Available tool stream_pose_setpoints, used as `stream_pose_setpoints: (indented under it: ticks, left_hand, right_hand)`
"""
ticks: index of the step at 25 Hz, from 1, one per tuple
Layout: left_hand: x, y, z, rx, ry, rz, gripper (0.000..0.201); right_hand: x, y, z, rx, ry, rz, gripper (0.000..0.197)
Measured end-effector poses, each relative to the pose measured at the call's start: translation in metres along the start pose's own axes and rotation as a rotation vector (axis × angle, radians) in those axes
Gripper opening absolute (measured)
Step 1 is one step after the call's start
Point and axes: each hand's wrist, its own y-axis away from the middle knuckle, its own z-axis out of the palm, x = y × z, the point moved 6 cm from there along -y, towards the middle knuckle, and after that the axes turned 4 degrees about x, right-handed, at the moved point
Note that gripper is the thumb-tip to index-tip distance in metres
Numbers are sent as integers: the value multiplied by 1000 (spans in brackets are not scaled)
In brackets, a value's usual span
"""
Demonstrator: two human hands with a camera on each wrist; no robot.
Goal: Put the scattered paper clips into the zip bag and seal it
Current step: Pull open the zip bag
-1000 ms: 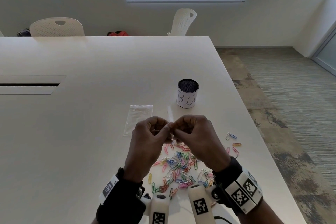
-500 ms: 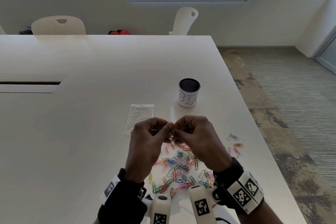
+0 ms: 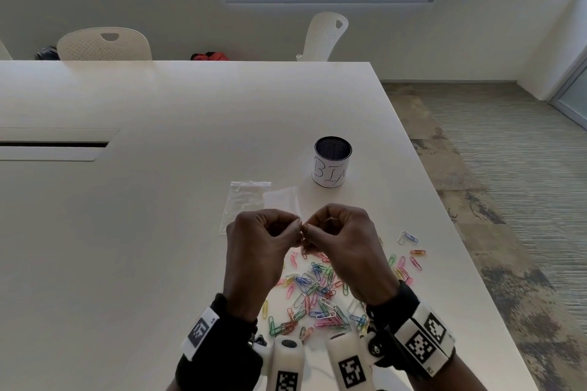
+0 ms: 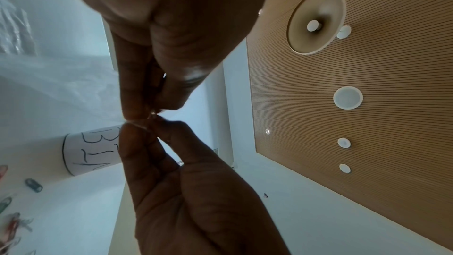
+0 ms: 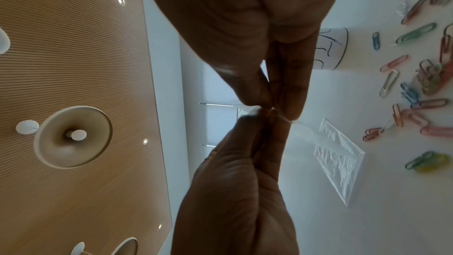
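- Centre of the head view: my left hand (image 3: 263, 233) and right hand (image 3: 341, 232) meet fingertip to fingertip above the white table (image 3: 143, 232), both pinching the edge of a small clear plastic zip bag (image 3: 282, 198).
- The bag's mouth appears shut, though glare blurs it.
- Lower centre: scattered multicoloured paper clips (image 3: 317, 292) lie loose beneath my wrists.
- Left of centre, a second clear plastic bag (image 3: 243, 205) lies flat.

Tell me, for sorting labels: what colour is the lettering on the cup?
Dark, blackish handwriting on the white cup; clearest in the head view.
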Motion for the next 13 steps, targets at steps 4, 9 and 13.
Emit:
stream_pose_setpoints:
  ticks: [4,9,13]
  left_hand:
    - [1,-1,-3,-49,43,-48,6]
    - [5,2,0,-125,-109,-6,8]
    - [8,5,3,-125,-202,64,9]
  right_hand:
    - [11,2,-2,36,-158,82,9]
    - [2,2,-2,-9,210,-18,12]
    - [-13,0,-3,59,258,-136,5]
